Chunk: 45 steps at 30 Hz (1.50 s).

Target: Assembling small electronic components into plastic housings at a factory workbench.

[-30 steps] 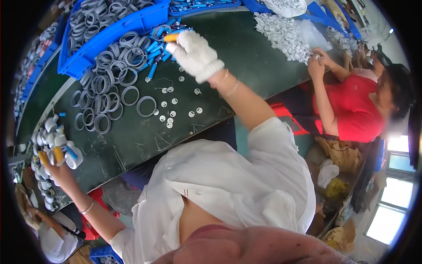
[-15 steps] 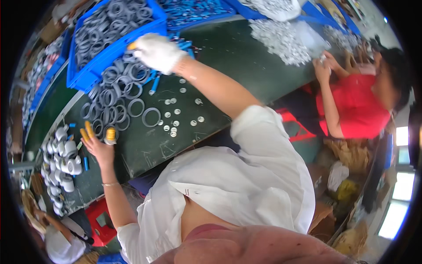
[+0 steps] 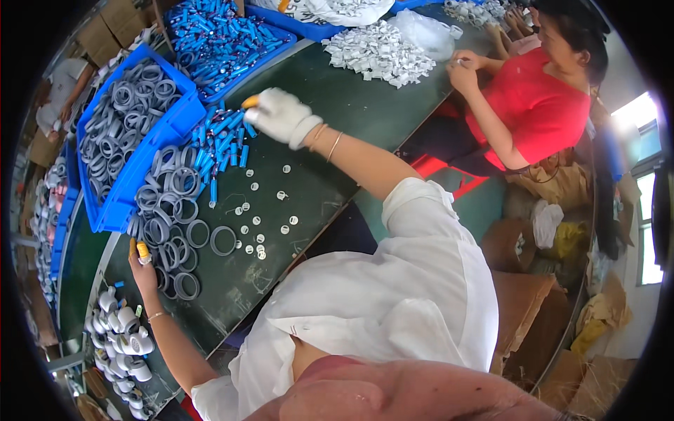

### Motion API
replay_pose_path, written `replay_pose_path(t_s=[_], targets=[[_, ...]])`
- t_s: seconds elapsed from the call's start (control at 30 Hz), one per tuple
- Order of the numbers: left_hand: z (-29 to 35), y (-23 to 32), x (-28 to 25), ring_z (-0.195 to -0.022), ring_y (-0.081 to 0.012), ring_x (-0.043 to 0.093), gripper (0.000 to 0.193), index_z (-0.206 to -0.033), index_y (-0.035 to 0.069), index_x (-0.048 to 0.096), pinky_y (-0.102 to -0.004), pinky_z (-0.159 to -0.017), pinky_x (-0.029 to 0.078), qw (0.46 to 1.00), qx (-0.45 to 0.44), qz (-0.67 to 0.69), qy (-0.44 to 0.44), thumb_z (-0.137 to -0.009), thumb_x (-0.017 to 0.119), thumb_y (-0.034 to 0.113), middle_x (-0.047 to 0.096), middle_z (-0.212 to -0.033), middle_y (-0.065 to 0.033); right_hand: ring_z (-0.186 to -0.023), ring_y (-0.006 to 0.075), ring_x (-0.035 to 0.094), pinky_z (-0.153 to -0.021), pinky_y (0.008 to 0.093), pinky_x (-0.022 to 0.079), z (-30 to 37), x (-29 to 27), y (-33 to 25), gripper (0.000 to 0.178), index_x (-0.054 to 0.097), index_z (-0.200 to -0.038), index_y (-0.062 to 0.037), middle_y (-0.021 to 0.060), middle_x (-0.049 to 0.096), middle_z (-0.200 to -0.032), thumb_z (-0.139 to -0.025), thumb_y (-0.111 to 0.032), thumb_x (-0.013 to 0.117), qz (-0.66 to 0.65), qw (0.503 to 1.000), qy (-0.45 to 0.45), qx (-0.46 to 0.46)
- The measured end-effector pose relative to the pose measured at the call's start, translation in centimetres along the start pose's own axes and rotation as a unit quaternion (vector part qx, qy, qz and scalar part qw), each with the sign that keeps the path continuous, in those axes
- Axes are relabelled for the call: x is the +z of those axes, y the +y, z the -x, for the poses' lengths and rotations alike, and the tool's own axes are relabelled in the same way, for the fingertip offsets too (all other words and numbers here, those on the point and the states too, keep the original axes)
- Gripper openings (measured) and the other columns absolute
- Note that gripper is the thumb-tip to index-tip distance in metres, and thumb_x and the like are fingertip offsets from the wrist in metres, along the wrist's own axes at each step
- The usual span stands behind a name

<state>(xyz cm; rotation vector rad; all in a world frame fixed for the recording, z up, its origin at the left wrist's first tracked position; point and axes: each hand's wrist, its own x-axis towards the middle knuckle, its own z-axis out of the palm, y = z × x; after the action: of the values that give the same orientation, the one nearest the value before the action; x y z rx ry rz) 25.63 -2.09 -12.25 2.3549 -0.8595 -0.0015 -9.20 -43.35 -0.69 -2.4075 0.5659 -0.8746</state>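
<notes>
From where I sit, far off, I see a cluttered room with bright windows [image 3: 649,224] on the right and brown cardboard [image 3: 526,302] on the floor. The dark green worktop [image 3: 379,116] runs diagonally through it. A person in red [image 3: 537,105] sits at the near edge, toward the right end, beside a red stool [image 3: 463,184].

I count several containers along the far edge. The blue tub [image 3: 105,219] toward the left end is full of grey rings; the blue tray [image 3: 272,53] next to it is heaped with blue cylinders. Further right, a clear plastic bag [image 3: 425,36] lies against a pile of white pieces [image 3: 379,55]. White cups [image 3: 125,344] crowd the left end.

Between tub and near edge lie loose rings [image 3: 159,229], with loose cylinders [image 3: 226,146] just right of them.

The gloved right hand [image 3: 283,118] hangs over the worktop beside those cylinders, fingers partly curled; I can't tell whether it grips anything. The left hand [image 3: 146,275], yellow caps on its fingertips, is just beside the loose rings, thumb and finger apart; its grip I can't make out.

Small white discs [image 3: 257,220] are scattered toward the near edge.
</notes>
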Motion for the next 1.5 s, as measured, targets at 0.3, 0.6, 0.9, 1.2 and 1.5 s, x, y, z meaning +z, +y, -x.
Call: replay_pose_path(t_s=[0.3,0.6,0.9,1.2,1.5], targets=[[-1.1,5.5,-0.2,-0.103,-0.0476,0.052,0.042,-0.113,-0.009,0.056,-0.0532,-0.092,0.041,0.948,0.145,-0.22,0.179,-0.087,0.067,0.022,0.058,-0.11,-0.0301,-0.089,0.0387,0.066,-0.081,0.0459,0.053,0.2,-2.8,8.3,0.034,0.07,-0.084,-0.0013,0.0228,0.067,-0.092,-0.081,-0.031,0.055,0.13,0.979,0.028,0.154],[0.5,26.1,6.4,-0.127,-0.0385,0.042,0.048,-0.13,-0.001,0.052,-0.0448,-0.108,0.028,0.936,0.336,-0.089,0.047,-0.088,0.068,0.019,0.05,-0.133,-0.0215,-0.084,0.0362,0.067,-0.079,0.0455,0.052,0.9,-2.2,7.3,0.031,0.069,-0.085,-0.0044,0.0172,0.069,-0.087,-0.08,-0.034,0.062,0.076,0.988,-0.006,0.137],[10.2,41.2,5.7,-0.1,-0.0262,0.065,0.034,-0.11,0.004,0.066,-0.0351,-0.087,0.051,0.815,0.316,0.252,-0.415,-0.077,0.074,0.005,0.067,-0.107,-0.0123,-0.088,0.0359,0.065,-0.082,0.0458,0.051,0.8,-2.7,5.7,0.028,0.069,-0.087,-0.0048,0.0177,0.067,-0.09,-0.079,-0.03,0.062,0.017,0.994,0.034,0.1],[17.2,52.3,6.6,-0.091,-0.0316,0.061,0.037,-0.104,0.004,0.066,-0.0387,-0.08,0.048,0.694,0.309,0.237,-0.606,-0.071,0.078,0.016,0.066,-0.1,-0.0123,-0.088,0.035,0.064,-0.081,0.0451,0.05,1.1,-2.1,4.2,0.029,0.069,-0.087,-0.0047,0.0175,0.067,-0.089,-0.079,-0.032,0.062,0.049,0.997,-0.008,0.063],[15.2,47.6,5.5,-0.09,-0.0318,0.059,0.039,-0.104,0.003,0.066,-0.0396,-0.079,0.047,0.701,0.376,0.266,-0.545,-0.071,0.079,0.019,0.065,-0.1,-0.0122,-0.084,0.0359,0.066,-0.078,0.0451,0.052,1.5,-2.5,4.3,0.031,0.069,-0.087,-0.0032,0.0183,0.068,-0.086,-0.079,-0.033,0.063,0.042,0.996,-0.043,0.069]])
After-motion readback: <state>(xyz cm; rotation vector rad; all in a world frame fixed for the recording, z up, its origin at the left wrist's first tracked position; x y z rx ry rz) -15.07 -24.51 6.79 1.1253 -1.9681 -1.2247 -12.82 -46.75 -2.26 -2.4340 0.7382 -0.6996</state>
